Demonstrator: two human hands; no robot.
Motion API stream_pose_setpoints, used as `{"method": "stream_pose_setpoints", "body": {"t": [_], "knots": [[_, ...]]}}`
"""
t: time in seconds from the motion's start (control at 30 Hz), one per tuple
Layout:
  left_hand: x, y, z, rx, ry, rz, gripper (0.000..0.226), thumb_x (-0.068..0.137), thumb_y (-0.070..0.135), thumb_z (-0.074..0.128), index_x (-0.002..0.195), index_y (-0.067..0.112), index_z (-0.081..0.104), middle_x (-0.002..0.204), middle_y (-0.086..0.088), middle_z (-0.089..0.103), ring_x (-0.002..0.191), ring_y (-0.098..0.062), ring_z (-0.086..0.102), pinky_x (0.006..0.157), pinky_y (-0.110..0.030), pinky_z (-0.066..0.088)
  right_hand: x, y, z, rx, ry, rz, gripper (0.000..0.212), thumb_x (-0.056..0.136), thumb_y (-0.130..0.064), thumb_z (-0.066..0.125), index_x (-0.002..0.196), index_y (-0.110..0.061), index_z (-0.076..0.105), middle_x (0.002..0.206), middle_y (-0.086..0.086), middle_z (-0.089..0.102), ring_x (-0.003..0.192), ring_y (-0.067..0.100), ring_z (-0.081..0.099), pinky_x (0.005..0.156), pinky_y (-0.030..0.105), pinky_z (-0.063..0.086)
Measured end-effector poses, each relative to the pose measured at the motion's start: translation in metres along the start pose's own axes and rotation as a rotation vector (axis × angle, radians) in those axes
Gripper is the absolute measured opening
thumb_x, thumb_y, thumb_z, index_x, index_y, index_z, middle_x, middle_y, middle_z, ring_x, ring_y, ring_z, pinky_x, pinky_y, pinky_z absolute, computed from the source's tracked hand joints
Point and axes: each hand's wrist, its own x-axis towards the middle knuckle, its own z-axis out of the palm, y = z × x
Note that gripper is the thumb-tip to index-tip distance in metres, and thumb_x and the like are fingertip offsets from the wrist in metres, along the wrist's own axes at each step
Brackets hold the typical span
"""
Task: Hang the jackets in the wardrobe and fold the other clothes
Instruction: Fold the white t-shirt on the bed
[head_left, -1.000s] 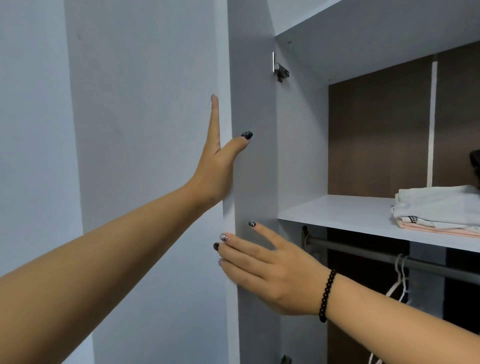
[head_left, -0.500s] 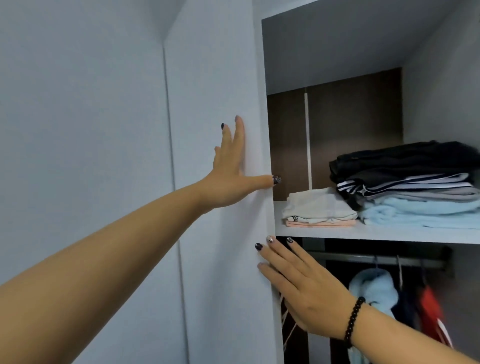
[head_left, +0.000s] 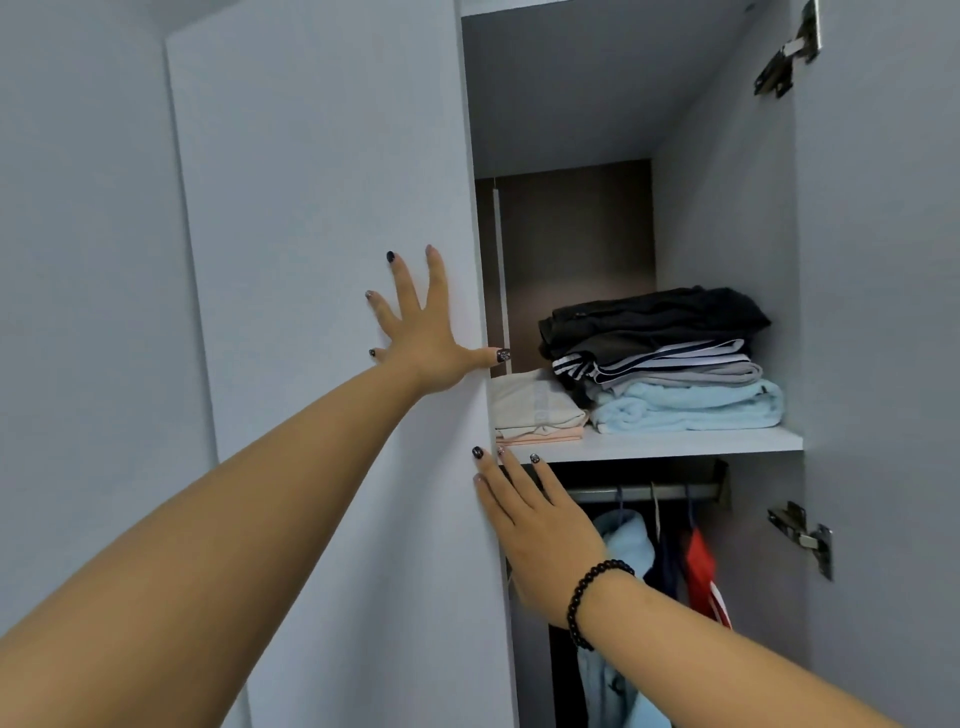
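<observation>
My left hand lies flat with spread fingers on the white left wardrobe door, its thumb hooked past the door's right edge. Below it, my right hand presses straight fingers against the same edge. Inside the wardrobe, a stack of folded clothes, black on top and light blue at the bottom, sits on the shelf beside a smaller cream and pink pile. Under the shelf a rail carries a light blue jacket, a dark garment and a red jacket.
The right wardrobe door stands wide open at the right, with metal hinges on its inner face. A pale wall fills the left of the view.
The left door has swung further shut, covering more of the wardrobe's left side. Both hands stayed on it, my left fingers now spread. The view has shifted right, showing the right door and hinges.
</observation>
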Motion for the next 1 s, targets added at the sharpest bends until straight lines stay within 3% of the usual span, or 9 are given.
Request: {"method": "stream_pose_setpoints", "body": {"t": [0.23, 0.47, 0.57, 0.7, 0.8, 1.0], "knots": [[-0.013, -0.041, 0.021, 0.179, -0.118, 0.239, 0.123, 0.073, 0.067, 0.067, 0.147, 0.035, -0.027, 0.154, -0.002, -0.038, 0.141, -0.039, -0.031, 0.114, -0.066, 0.014, 0.012, 0.01, 0.006, -0.008, -0.155, 0.051, 0.103, 0.086, -0.028, 0.055, 0.146, -0.004, -0.025, 0.147, 0.017, -0.041, 0.144, 0.034, -0.022, 0.114, 0.055, -0.009], [-0.027, -0.081, 0.045, 0.394, -0.201, 0.306, 0.157, 0.049, 0.063, 0.086, 0.139, 0.037, -0.04, 0.144, 0.0, -0.052, 0.135, -0.032, -0.043, 0.107, -0.072, 0.011, 0.025, 0.008, 0.017, 0.022, -0.217, 0.102, 0.101, 0.087, -0.025, 0.052, 0.144, -0.005, -0.029, 0.145, 0.015, -0.045, 0.145, 0.034, -0.018, 0.116, 0.053, -0.005], [-0.023, -0.083, 0.061, 0.407, -0.171, 0.29, 0.16, 0.046, 0.062, 0.087, 0.139, 0.035, -0.041, 0.145, -0.002, -0.051, 0.134, -0.033, -0.045, 0.105, -0.075, 0.011, 0.031, 0.006, 0.028, 0.008, -0.21, 0.13, 0.101, 0.086, -0.024, 0.05, 0.138, -0.004, -0.034, 0.144, 0.016, -0.045, 0.141, 0.035, -0.028, 0.111, 0.053, -0.017], [-0.015, -0.089, 0.076, 0.409, -0.131, 0.291, 0.158, 0.048, 0.063, 0.086, 0.139, 0.035, -0.041, 0.145, -0.003, -0.051, 0.134, -0.033, -0.045, 0.104, -0.076, 0.01, 0.04, 0.002, 0.044, -0.017, -0.199, 0.192, 0.102, 0.084, -0.024, 0.047, 0.133, -0.002, -0.039, 0.142, 0.017, -0.047, 0.125, 0.036, -0.048, 0.093, 0.053, -0.036], [-0.012, -0.092, 0.085, 0.422, -0.118, 0.302, 0.153, 0.055, 0.063, 0.083, 0.135, 0.034, -0.045, 0.144, -0.004, -0.052, 0.133, -0.034, -0.045, 0.106, -0.074, 0.009, 0.045, 0.0, 0.055, -0.017, -0.205, 0.225, 0.099, 0.085, -0.026, 0.045, 0.134, -0.001, -0.038, 0.143, 0.017, -0.045, 0.118, 0.036, -0.053, 0.094, 0.054, -0.036], [-0.008, -0.107, 0.098, 0.423, -0.068, 0.361, 0.146, 0.062, 0.066, 0.077, 0.136, 0.033, -0.044, 0.147, -0.005, -0.049, 0.132, -0.032, -0.047, 0.107, -0.073, 0.005, 0.049, -0.01, 0.073, -0.012, -0.187, 0.283, 0.107, 0.081, -0.027, 0.046, 0.129, 0.0, -0.045, 0.142, 0.018, -0.048, 0.123, 0.036, -0.051, 0.1, 0.055, -0.034]]}}
